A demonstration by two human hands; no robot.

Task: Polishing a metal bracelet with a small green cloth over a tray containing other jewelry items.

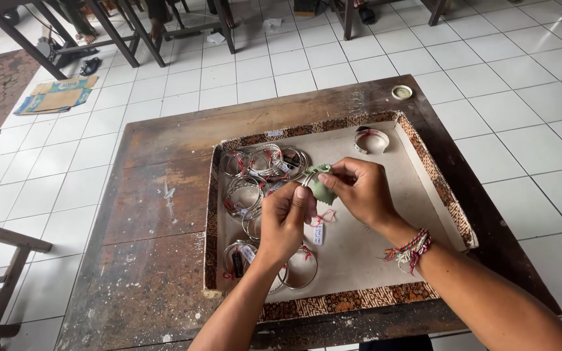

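I see my left hand [285, 218] with its grip clenched on a silver bangle [307, 184], over the middle of the tray [333, 302]. My right hand [361, 190], at its 2 o'clock, pinches a green cloth [322, 188] against it. More bangles [255, 175] lie at 10 o'clock on the tray, upon the wooden surface [157, 214].
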